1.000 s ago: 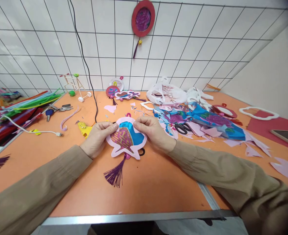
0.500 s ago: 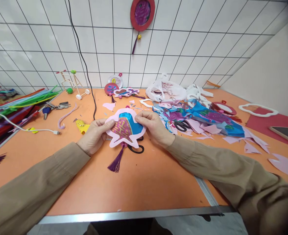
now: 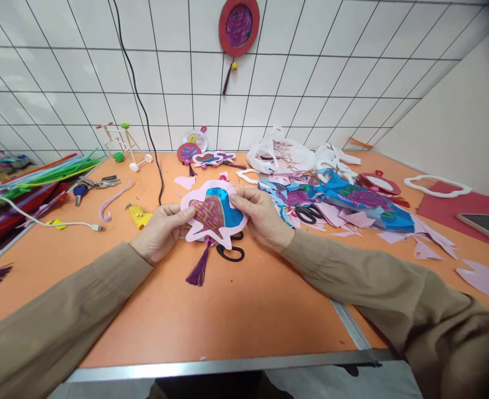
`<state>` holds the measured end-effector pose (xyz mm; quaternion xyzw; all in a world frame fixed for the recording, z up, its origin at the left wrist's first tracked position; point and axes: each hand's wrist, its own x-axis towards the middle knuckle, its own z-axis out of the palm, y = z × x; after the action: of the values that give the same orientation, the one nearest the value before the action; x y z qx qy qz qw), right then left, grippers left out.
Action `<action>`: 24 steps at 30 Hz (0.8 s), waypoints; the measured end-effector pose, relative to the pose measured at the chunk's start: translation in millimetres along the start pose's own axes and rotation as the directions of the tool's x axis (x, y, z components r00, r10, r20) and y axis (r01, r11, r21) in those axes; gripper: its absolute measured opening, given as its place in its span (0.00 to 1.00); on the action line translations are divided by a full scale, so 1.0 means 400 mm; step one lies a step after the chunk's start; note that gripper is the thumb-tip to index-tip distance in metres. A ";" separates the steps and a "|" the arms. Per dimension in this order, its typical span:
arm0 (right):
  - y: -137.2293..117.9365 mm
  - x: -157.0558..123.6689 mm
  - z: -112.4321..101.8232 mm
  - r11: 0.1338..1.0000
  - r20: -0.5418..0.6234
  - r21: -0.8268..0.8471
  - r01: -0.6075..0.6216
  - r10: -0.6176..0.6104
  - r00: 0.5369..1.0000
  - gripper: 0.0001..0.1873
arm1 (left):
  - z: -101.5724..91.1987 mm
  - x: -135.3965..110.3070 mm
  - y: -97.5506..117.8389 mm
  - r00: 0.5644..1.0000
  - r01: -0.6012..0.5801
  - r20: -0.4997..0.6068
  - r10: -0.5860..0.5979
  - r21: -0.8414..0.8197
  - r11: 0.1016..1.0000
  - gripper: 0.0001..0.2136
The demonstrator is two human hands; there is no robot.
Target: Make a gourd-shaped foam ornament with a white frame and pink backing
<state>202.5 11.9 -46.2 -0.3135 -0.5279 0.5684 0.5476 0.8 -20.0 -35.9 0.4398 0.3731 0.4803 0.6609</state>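
Note:
Between both hands I hold up a pink-edged ornament (image 3: 211, 213), with a blue and gold-patterned fabric centre and a wavy outline. My left hand (image 3: 161, 230) pinches its left edge, thumb in front. At its right edge my right hand (image 3: 263, 216) grips with the thumb over the blue fabric. A dark purple tassel (image 3: 199, 266) hangs from the bottom of the ornament. Behind it on the table lies a pair of scissors (image 3: 230, 254); only the black handles show, the rest is hidden by the ornament and my hand.
Fabric and pink paper scraps (image 3: 356, 216) cover the right side, near a white plastic bag (image 3: 281, 155). Left are keys (image 3: 79, 191), a white cable (image 3: 49, 220) and pipe cleaners (image 3: 57, 169). Finished ornaments (image 3: 188, 152) stand at the wall. A phone (image 3: 488, 224) lies far right.
The ornament has tilted slightly between my hands, and its tassel has swung a little to the right and up. Both hands keep their grip.

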 end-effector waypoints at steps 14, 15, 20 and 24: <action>-0.006 -0.006 -0.006 0.995 0.036 -0.072 0.072 -0.070 0.997 0.13 | -0.009 -0.001 0.007 0.993 -0.100 -0.058 0.100 -0.012 0.995 0.11; -0.006 -0.007 -0.006 0.991 0.045 -0.091 0.095 -0.091 0.995 0.12 | -0.009 -0.001 0.008 0.994 -0.096 -0.044 0.096 -0.016 0.995 0.11; -0.006 -0.015 -0.005 0.970 0.089 -0.180 0.167 -0.153 0.984 0.12 | -0.009 -0.004 0.012 0.998 -0.065 0.002 0.065 -0.009 0.998 0.11; -0.006 -0.021 -0.007 0.942 0.109 -0.222 0.252 -0.233 0.966 0.14 | -0.010 -0.006 0.013 0.998 -0.065 0.014 0.065 0.030 0.997 0.10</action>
<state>207.4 4.3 -46.3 -0.2851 -0.6475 0.4429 0.5507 -5.3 -20.6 -32.1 0.4648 0.3616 0.4931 0.6404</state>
